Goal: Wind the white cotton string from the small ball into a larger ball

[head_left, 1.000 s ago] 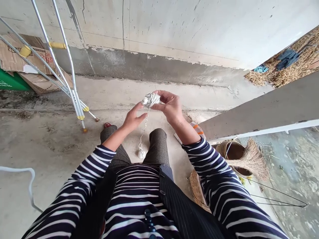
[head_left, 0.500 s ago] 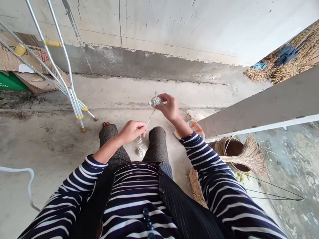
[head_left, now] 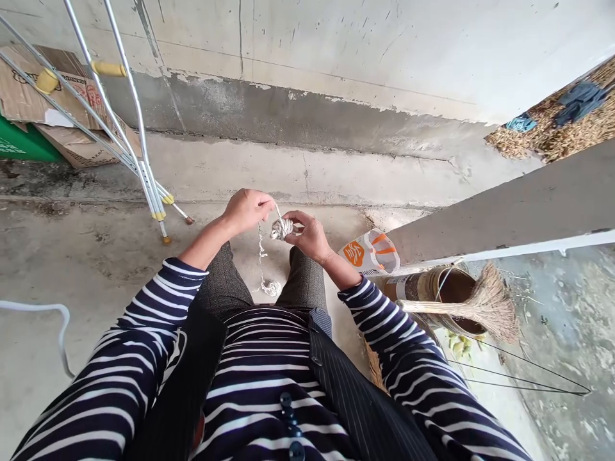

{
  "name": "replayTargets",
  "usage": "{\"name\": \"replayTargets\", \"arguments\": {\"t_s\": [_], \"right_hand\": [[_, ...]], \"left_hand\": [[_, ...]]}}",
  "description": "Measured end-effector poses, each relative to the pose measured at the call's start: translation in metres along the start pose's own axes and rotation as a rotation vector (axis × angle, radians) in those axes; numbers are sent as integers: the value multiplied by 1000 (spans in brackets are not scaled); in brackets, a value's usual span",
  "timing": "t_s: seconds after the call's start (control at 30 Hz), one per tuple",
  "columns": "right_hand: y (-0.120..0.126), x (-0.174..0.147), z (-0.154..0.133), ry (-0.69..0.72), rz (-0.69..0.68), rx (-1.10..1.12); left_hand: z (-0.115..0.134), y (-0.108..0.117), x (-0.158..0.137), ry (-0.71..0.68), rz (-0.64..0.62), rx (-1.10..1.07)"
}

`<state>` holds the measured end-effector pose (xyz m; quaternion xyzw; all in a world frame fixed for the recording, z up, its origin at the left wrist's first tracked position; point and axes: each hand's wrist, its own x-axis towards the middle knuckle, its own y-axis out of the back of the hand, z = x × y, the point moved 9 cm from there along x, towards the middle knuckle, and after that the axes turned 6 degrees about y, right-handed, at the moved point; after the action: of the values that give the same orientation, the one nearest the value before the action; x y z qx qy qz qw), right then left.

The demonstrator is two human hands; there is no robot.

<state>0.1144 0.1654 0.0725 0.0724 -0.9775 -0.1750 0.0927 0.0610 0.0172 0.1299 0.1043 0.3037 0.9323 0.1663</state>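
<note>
My right hand [head_left: 310, 237] is closed around a small wound ball of white cord [head_left: 281, 228], held in front of my knees. My left hand [head_left: 248, 210], just to its left and slightly higher, pinches the strand of cord [head_left: 277, 210] that runs up from the ball. From beneath my left hand a crinkled length of the same cord [head_left: 261, 253] hangs down. It leads to a loose white bundle [head_left: 271, 288] low between my legs.
Metal crutches [head_left: 139, 153] lean at the left by cardboard boxes [head_left: 72, 96]. On the right are a white-and-orange bag [head_left: 358, 253], a bucket [head_left: 432, 282] with a straw broom [head_left: 490, 307] across it, and a low wall [head_left: 504, 205]. A pale hose [head_left: 62, 326] lies left.
My left hand has risen from below the ball to its upper left, holding the strand. My right hand and the ball have come lower and nearer to me.
</note>
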Motion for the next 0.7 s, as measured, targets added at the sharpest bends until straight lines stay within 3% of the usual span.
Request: {"name": "replayTargets", "arguments": {"t_s": [0.13, 0.23, 0.4, 0.53, 0.7], "right_hand": [[-13, -5, 9, -108, 19, 369], [-16, -9, 10, -141, 59, 470], [-14, -18, 12, -137, 106, 321], [-15, -20, 5, -102, 76, 262], [-17, -22, -1, -95, 24, 202]], "left_hand": [[-19, -22, -1, 37, -65, -74], [-29, -38, -12, 75, -97, -114], [-48, -56, -33, 198, -169, -131], [-58, -73, -40, 295, -294, -324], [-65, -76, -35, 302, -251, -437]]}}
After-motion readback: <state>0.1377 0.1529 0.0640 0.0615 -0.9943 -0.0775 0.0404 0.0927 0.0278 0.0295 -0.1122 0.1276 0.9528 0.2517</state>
